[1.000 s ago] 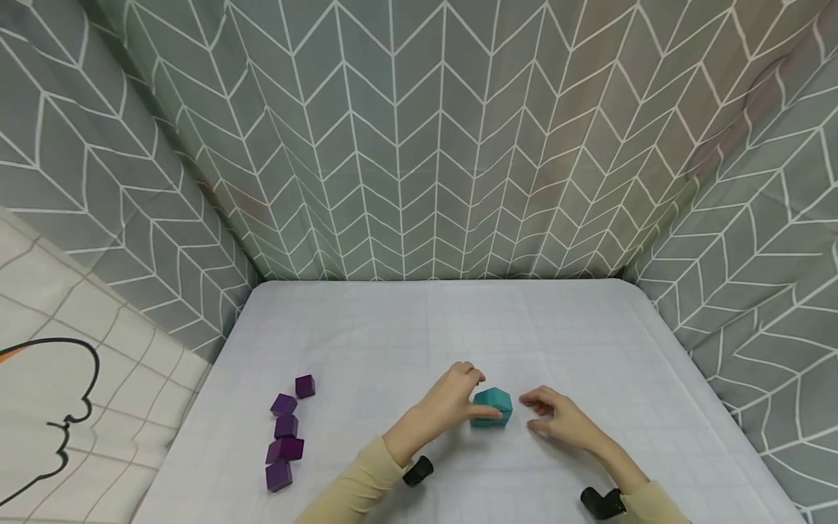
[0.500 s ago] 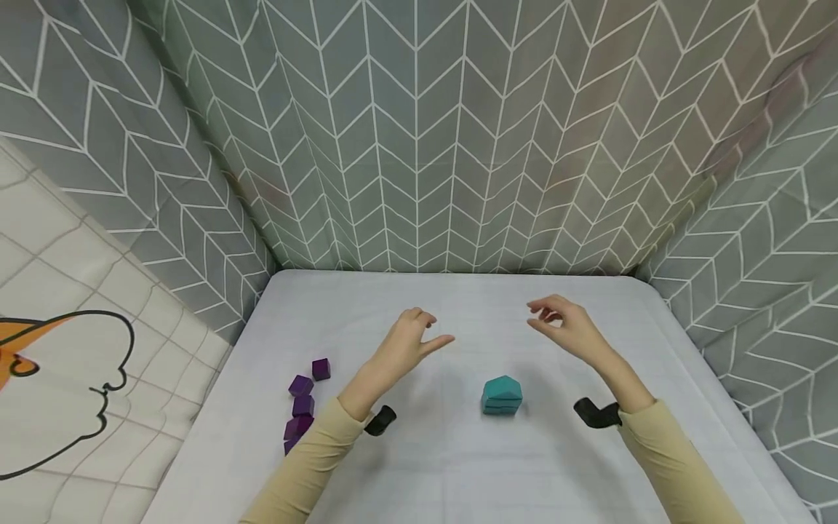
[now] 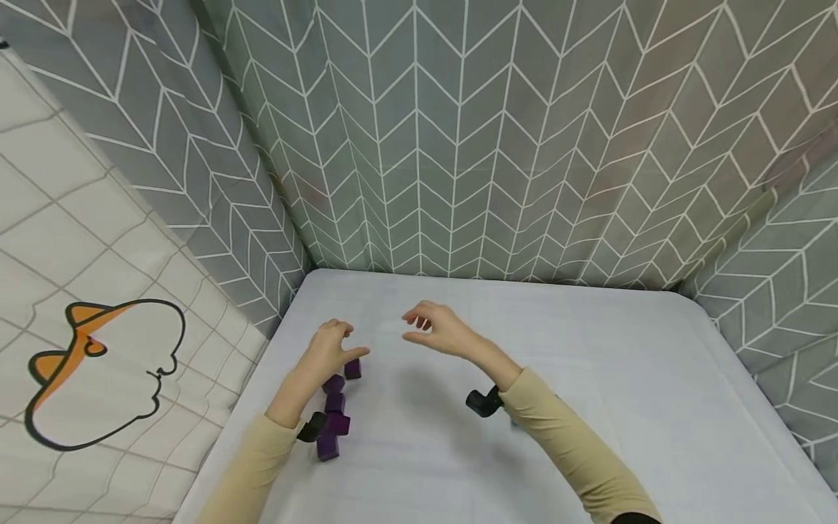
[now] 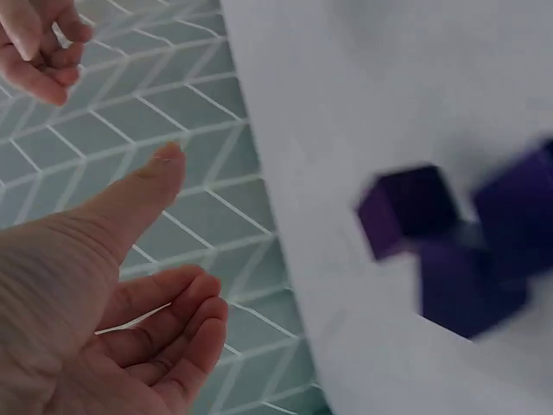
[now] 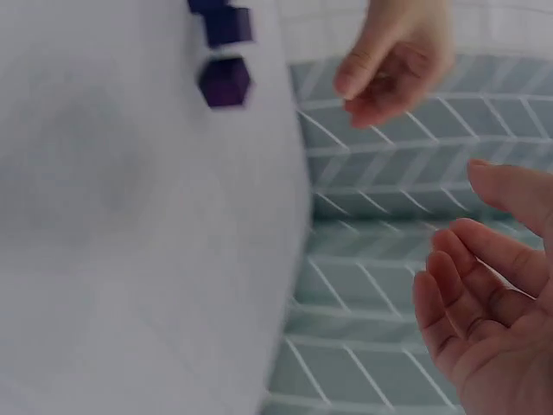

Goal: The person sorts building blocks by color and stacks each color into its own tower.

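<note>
My left hand (image 3: 323, 356) hovers above the far end of a column of several purple cubes (image 3: 335, 403), thumb and fingers spread apart with nothing between them. The farthest cube (image 3: 353, 369) shows just below the thumb. In the left wrist view the purple cubes (image 4: 419, 207) lie well apart from the fingers and look blurred. To the right, my right hand (image 3: 445, 331) is raised over the white table, fingers loosely bent and holding nothing. A teal block (image 3: 513, 421) is almost wholly hidden behind the right sleeve.
The white-covered table (image 3: 609, 378) ends at a grey chevron-patterned curtain (image 3: 484, 145) at the back. A white gridded cloth with a cartoon drawing (image 3: 111, 371) hangs on the left. Both wrists carry a black camera (image 3: 483, 402).
The left hand has left the teal block's side. Both hands have risen and swung left, the left to the purple cubes. The right forearm now covers the teal block; the head view has turned left.
</note>
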Demonstrator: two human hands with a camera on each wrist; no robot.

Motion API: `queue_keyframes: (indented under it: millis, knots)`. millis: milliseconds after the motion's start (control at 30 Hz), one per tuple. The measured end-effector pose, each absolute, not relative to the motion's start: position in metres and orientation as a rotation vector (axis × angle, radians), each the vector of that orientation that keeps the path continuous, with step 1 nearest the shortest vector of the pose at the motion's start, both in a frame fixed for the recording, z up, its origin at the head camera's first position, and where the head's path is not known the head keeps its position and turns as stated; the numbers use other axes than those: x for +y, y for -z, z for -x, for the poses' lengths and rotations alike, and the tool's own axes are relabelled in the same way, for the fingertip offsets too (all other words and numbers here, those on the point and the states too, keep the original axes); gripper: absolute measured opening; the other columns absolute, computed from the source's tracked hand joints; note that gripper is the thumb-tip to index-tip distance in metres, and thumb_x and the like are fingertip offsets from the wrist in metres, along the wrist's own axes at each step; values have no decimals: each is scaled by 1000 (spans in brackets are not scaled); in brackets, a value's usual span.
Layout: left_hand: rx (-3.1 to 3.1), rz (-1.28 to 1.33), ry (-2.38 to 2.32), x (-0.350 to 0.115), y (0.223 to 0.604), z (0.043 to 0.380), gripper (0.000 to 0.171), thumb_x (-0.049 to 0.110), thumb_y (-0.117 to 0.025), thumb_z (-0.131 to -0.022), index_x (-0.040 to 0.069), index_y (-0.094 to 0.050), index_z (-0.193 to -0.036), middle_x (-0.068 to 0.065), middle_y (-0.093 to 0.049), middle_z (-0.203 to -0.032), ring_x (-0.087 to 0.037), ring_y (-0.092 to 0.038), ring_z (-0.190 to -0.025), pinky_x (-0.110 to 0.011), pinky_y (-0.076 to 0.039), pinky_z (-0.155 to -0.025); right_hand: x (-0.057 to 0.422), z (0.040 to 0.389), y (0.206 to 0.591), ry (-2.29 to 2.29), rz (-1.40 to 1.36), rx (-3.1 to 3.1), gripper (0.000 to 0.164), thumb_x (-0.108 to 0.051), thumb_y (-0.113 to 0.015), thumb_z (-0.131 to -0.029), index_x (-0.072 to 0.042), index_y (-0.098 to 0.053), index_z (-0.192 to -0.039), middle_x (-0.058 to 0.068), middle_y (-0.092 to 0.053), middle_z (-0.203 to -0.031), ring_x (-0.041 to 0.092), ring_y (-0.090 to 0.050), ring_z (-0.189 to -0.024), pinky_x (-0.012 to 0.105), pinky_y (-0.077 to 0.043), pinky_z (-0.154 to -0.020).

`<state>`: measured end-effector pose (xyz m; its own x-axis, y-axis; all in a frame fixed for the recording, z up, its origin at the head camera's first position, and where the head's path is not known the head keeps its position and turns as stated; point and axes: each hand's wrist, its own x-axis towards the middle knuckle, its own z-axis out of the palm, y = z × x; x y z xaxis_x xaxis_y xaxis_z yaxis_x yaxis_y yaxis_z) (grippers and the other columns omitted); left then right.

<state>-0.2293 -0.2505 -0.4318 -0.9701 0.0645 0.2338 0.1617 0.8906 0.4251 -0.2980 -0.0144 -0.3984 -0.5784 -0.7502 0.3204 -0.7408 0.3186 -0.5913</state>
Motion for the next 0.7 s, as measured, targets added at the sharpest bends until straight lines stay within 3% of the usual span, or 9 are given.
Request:
queue_keyframes:
  millis: [400,700]
  knots:
    - [-2913,194,768,-281,487,227,40,14,-79,-64,-7,-61,-93,-13,-58,-85,-23,-53,-76,-36,-46,-67,-112,293,491,933,1385,2526,37,-18,-71,-76,2,-61,-105,9,-58,-97,18,-56,-83,20,-45,-70]
    - [-2858,378,817,-282,506,234,25,-1,-76,-62,0,-59,-80,-7,-57,-78,-18,-53,-73,-32,-45,-65,-128,290,523,947,1445,2563,29,-14,-71,-74,-1,-63,-98,5,-59,-89,9,-51,-78,14,-40,-69]
